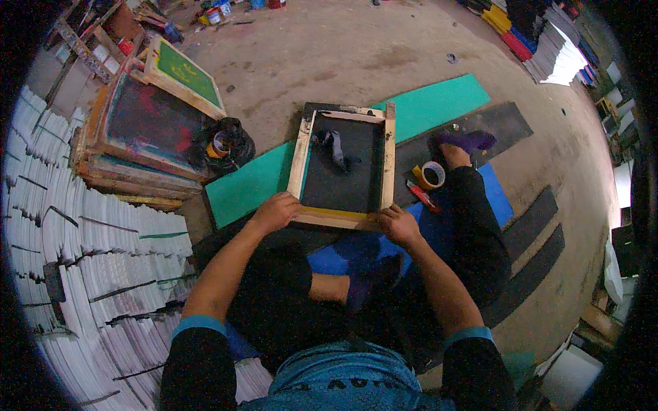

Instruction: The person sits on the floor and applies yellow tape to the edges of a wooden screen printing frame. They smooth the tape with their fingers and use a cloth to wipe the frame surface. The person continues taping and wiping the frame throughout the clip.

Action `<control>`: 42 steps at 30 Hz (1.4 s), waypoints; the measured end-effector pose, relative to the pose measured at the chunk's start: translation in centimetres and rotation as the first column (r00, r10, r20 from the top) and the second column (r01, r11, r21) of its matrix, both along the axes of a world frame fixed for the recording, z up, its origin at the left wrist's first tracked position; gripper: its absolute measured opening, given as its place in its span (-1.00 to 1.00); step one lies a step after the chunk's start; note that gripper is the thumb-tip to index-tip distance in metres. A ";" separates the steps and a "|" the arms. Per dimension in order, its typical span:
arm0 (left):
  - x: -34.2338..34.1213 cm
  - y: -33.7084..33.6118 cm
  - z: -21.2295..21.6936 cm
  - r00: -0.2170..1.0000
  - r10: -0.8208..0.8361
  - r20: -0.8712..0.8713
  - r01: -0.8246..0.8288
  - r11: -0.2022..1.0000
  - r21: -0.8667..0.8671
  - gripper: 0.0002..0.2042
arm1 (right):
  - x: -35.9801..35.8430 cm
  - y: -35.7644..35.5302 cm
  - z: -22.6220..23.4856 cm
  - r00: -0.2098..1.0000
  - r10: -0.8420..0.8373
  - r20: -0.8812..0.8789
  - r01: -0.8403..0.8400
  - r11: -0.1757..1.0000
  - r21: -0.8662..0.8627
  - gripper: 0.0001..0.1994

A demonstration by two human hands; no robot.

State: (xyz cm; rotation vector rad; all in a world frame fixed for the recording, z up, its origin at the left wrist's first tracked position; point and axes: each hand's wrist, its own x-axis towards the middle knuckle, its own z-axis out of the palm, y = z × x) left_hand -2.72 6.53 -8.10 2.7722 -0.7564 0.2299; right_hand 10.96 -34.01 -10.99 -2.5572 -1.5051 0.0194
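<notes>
Both hands grip the near rail of the wooden screen frame [343,168]: left hand [274,212] and right hand [397,225], fingers curled on it. The dark rag [334,152] on its mesh could slide off if the frame tilts; the tape roll [430,175] right of it might get knocked.

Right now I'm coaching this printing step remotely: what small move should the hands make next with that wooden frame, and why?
Probably lift the near edge of the wooden screen frame. The left hand and right hand both grip its near rail, the frame lies flat on the dark sheet, and the squeegee rests idle on the mesh, so a pass looks finished. That is only a guess.
</notes>
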 end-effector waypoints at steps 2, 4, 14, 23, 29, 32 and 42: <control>0.1 -0.1 -0.1 1.000 0.000 0.013 0.001 0.999 -0.049 -0.77 | -0.1 -0.5 -0.5 1.000 -0.015 -0.009 0.015 0.994 0.104 -0.71; 0.4 -0.3 -0.1 0.999 -0.020 0.031 0.022 0.998 -0.059 -0.78 | -0.1 -0.8 -0.9 1.000 -0.009 0.012 0.007 0.990 0.138 -0.72; -0.4 -0.2 -0.7 0.993 -0.070 0.092 0.066 0.996 0.053 -0.84 | -1.5 -1.5 0.6 0.986 0.032 0.166 -0.048 0.994 0.098 -0.74; -1.8 -0.8 -1.4 0.981 -0.127 0.146 0.087 0.964 0.251 -0.77 | -3.0 -2.8 -1.8 0.985 0.016 0.169 -0.018 1.000 0.014 -0.70; -3.4 -1.5 -1.1 0.990 -0.012 0.144 -0.033 0.951 0.306 -0.72 | -3.8 -3.6 -1.7 0.987 0.003 0.162 0.012 0.996 -0.087 -0.64; -3.6 -1.8 -0.6 0.996 0.019 0.092 -0.044 0.961 0.274 -0.70 | -3.3 -3.7 -1.8 0.985 0.001 0.171 0.014 0.996 -0.087 -0.62; -3.8 -3.8 1.6 0.954 0.297 0.047 -0.294 0.954 -0.060 -0.70 | -1.6 1.8 1.2 0.991 -0.085 0.103 0.074 0.991 0.109 -0.68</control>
